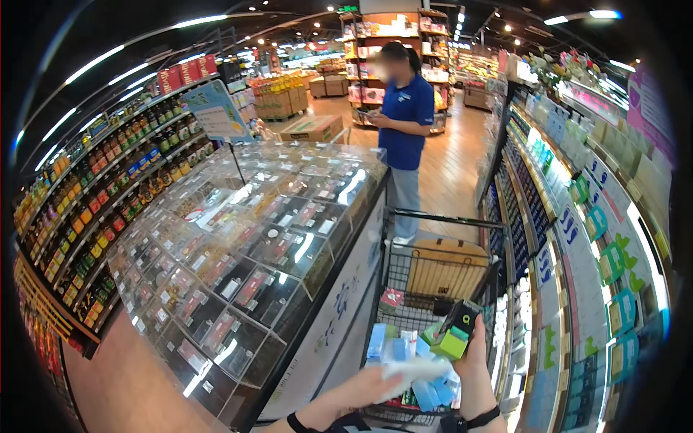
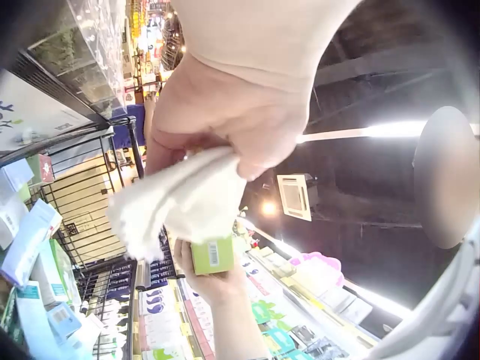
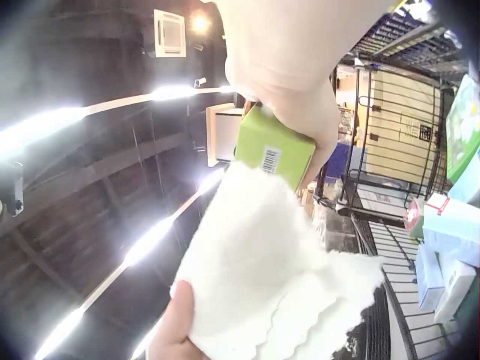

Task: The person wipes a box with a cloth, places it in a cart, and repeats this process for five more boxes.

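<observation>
My left hand [image 1: 364, 386] pinches a white cloth [image 1: 417, 369] with a scalloped edge, which hangs loose in the left wrist view. My right hand [image 1: 476, 353] grips a small green and black box [image 1: 453, 340] over the shopping cart. Its green end with a barcode faces the right wrist camera. In that view the cloth [image 3: 262, 247] overlaps the lower edge of the box [image 3: 274, 142], with the left thumb [image 3: 178, 315] on the cloth's near side. Below both hands, several light blue and white boxes [image 1: 379, 343] lie in the cart.
The wire cart [image 1: 397, 270] has a large brown carton [image 1: 447, 268] at its far end. A display of clear bins [image 1: 238, 267] stands along the left, lit shelves [image 1: 556, 238] along the right. A person in a blue shirt [image 1: 406, 119] stands beyond the cart.
</observation>
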The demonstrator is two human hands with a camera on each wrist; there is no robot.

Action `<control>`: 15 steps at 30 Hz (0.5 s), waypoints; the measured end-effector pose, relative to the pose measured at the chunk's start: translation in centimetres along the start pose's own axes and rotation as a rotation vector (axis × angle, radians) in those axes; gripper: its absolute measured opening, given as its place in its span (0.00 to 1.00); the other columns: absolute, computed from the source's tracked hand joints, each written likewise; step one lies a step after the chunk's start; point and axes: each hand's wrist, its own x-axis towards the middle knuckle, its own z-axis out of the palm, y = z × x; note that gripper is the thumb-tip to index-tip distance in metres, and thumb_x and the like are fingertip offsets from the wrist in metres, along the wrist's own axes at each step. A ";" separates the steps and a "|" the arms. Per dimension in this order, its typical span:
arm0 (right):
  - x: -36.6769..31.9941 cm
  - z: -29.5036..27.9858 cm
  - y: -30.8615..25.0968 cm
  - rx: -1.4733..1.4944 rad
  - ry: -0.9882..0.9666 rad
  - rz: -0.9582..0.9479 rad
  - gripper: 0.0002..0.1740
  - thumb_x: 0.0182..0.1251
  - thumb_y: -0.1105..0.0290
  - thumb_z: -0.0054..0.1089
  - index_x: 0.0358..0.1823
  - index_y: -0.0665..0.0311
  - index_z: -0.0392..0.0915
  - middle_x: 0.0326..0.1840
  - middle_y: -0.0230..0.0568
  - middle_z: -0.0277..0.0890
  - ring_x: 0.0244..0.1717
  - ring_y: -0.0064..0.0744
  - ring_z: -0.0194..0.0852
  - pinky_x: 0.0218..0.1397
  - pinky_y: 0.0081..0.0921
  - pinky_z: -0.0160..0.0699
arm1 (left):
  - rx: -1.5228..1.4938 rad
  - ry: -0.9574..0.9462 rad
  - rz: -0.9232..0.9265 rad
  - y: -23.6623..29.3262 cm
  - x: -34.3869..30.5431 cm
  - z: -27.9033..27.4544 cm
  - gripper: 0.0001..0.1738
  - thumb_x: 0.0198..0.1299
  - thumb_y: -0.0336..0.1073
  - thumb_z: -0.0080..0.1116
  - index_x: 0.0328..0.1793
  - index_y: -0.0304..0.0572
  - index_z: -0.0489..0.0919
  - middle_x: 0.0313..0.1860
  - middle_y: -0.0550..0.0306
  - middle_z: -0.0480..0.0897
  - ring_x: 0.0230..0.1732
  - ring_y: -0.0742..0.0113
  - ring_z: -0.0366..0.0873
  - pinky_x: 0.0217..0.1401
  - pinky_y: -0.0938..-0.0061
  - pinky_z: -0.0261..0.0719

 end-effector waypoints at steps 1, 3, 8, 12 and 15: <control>-0.4 -0.3 -0.4 -0.026 -0.007 -0.021 0.28 0.67 0.43 0.39 0.46 0.62 0.71 0.36 0.45 0.76 0.37 0.46 0.78 0.43 0.43 0.78 | -0.054 0.048 -0.075 -0.3 0.2 -0.8 0.22 0.67 0.49 0.45 0.52 0.38 0.76 0.34 0.61 0.79 0.34 0.78 0.75 0.34 0.82 0.73; -1.3 -0.6 -0.9 -0.108 0.025 -0.046 0.24 0.67 0.47 0.44 0.45 0.63 0.72 0.36 0.43 0.77 0.36 0.40 0.78 0.43 0.38 0.79 | -0.328 0.300 -0.031 -0.6 1.4 -0.6 0.26 0.68 0.52 0.40 0.51 0.35 0.75 0.37 0.60 0.80 0.37 0.76 0.75 0.40 0.80 0.72; -3.8 -0.5 2.9 -0.537 0.016 -0.045 0.29 0.67 0.58 0.51 0.63 0.63 0.54 0.56 0.40 0.62 0.56 0.29 0.63 0.56 0.31 0.68 | -0.350 0.308 0.028 1.5 4.4 2.4 0.27 0.70 0.50 0.36 0.62 0.33 0.66 0.52 0.53 0.74 0.52 0.69 0.70 0.52 0.75 0.68; -4.7 -1.6 1.6 -0.321 -0.110 -0.121 0.35 0.68 0.60 0.51 0.70 0.62 0.46 0.61 0.40 0.58 0.59 0.31 0.59 0.59 0.27 0.63 | -0.203 0.177 0.225 2.8 4.9 6.0 0.26 0.70 0.46 0.37 0.64 0.31 0.62 0.54 0.52 0.73 0.55 0.66 0.68 0.58 0.74 0.65; -5.6 -2.8 -1.3 -0.188 0.124 -0.201 0.36 0.67 0.59 0.52 0.71 0.58 0.46 0.60 0.38 0.61 0.57 0.29 0.62 0.55 0.29 0.69 | -0.036 -0.023 0.131 1.9 4.4 6.5 0.27 0.71 0.46 0.34 0.65 0.31 0.60 0.56 0.51 0.71 0.56 0.66 0.67 0.59 0.74 0.64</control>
